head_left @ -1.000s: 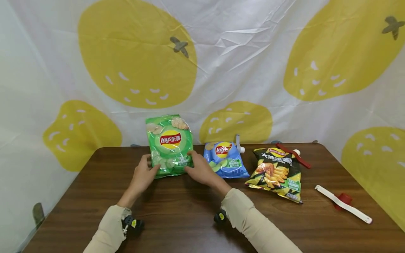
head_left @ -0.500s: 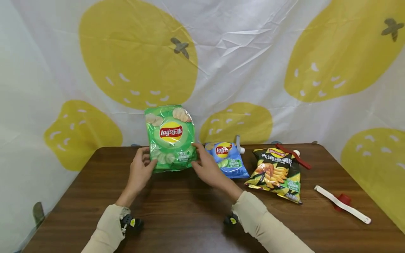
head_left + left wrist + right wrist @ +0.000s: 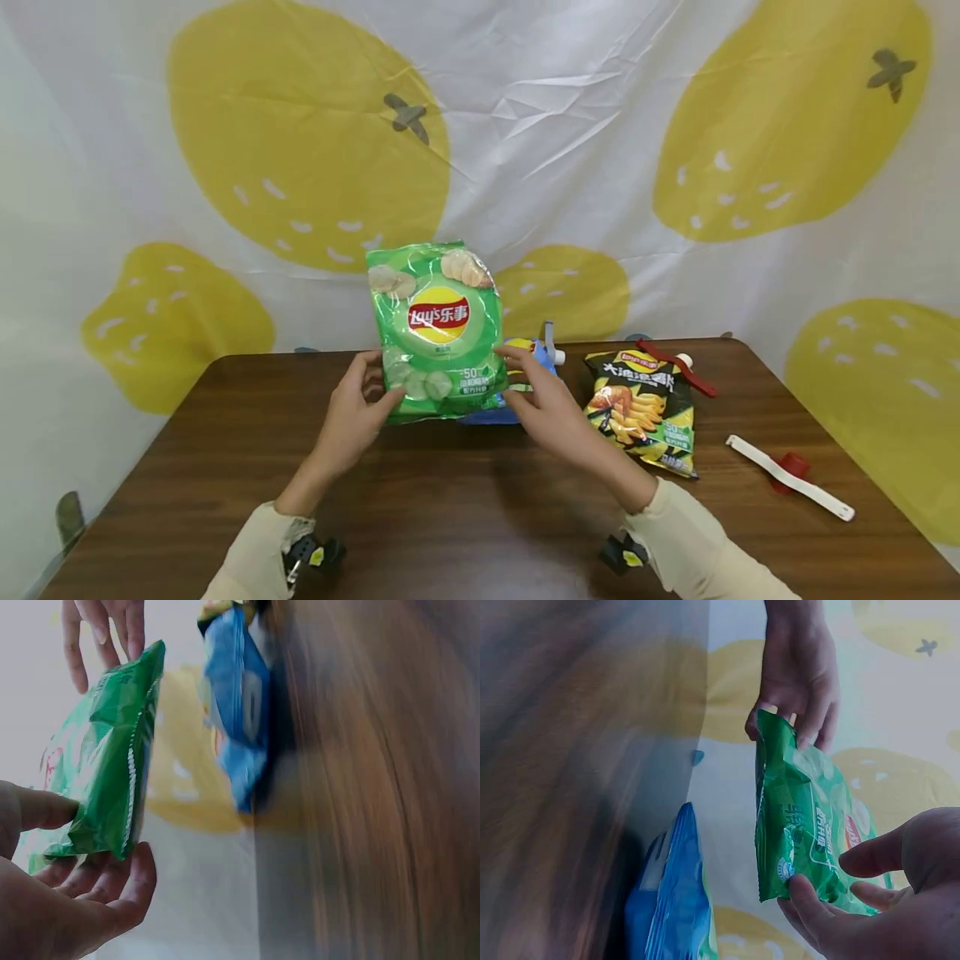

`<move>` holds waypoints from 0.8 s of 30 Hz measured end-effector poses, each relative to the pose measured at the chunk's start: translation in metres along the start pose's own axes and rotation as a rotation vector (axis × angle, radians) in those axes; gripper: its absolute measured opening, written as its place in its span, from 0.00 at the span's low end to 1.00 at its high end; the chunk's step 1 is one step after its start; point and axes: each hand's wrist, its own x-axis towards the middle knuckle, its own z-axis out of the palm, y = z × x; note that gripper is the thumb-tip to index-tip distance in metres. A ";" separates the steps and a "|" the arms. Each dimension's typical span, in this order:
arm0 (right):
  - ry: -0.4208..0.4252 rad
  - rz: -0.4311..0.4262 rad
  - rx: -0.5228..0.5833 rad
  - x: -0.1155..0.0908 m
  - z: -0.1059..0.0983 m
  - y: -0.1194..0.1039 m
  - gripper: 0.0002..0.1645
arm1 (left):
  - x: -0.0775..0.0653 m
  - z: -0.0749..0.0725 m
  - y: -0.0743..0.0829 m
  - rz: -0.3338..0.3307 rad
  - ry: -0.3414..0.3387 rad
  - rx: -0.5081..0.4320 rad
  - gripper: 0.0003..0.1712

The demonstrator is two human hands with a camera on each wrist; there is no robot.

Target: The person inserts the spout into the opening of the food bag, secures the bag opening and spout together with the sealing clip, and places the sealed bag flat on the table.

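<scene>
A green chip bag is in the centre of the head view, upright, front outward, held clear of the wooden table. The left hand, left of centre, pinches the bag's lower left edge: in the left wrist view its thumb presses on the front while the other fingers curl behind. The right hand, right of centre, grips the lower right edge between thumb and fingers; in the right wrist view, digits show on either side of that corner, though how firmly they press I cannot tell.

Partly hidden behind the green bag and the right hand is a blue chip bag, with a grey-blue clip at its upper right. Farther right in the head view is a black chip bag, a red clip with a white knob across its top corner. A white clip with a red knob rests on the table at lower right. White cloth printed with yellow fruit fills the upper part of the frame
</scene>
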 end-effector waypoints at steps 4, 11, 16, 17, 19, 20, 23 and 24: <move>-0.021 0.008 -0.018 -0.022 -0.015 -0.001 0.32 | -0.010 0.011 0.015 0.005 -0.062 0.012 0.28; -0.040 0.063 -0.020 -0.068 -0.042 0.007 0.31 | -0.028 0.045 0.030 -0.036 -0.191 -0.050 0.29; -0.052 0.125 -0.020 -0.097 -0.053 0.015 0.30 | -0.040 0.065 0.031 -0.036 -0.313 -0.091 0.30; -0.059 0.136 -0.016 -0.100 -0.054 0.016 0.29 | -0.042 0.068 0.030 -0.031 -0.327 -0.087 0.30; -0.075 0.137 -0.027 -0.107 -0.055 0.020 0.29 | -0.045 0.073 0.028 -0.029 -0.357 -0.078 0.30; -0.080 0.138 -0.032 -0.110 -0.055 0.022 0.30 | -0.047 0.075 0.028 -0.026 -0.369 -0.070 0.29; -0.105 0.148 -0.020 -0.118 -0.053 0.028 0.30 | -0.050 0.078 0.024 -0.007 -0.407 -0.016 0.31; -0.114 0.152 -0.021 -0.120 -0.052 0.030 0.30 | -0.051 0.079 0.024 -0.007 -0.426 0.003 0.31</move>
